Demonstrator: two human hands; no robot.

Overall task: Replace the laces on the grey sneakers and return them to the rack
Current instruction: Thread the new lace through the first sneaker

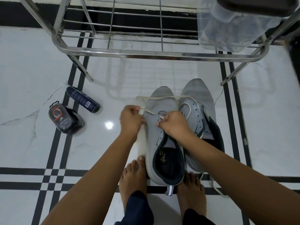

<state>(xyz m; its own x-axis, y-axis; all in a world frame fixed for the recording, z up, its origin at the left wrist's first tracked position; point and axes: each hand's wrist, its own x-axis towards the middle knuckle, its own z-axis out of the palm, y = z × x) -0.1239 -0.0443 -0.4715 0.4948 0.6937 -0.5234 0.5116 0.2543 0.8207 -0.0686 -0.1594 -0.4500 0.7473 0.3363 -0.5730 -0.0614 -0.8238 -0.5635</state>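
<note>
Entry: 2 grey mesh sneakers stand side by side, touching, on the white tiled floor (32, 62), toes toward the steel wire rack (146, 52), not on it. The left sneaker (162, 103) sits with its heel between the person's bare feet; the right sneaker (198, 91) is just beside it. We see the left hand (130, 118) pinching the flat white lace (151, 111) at the shoe's left edge. The right hand (173, 124) pinches lace at the eyelets. Another strand crosses both toes. A dark blue spray can (82, 99) and a clear plastic pack (65, 119) lie further left.
</note>
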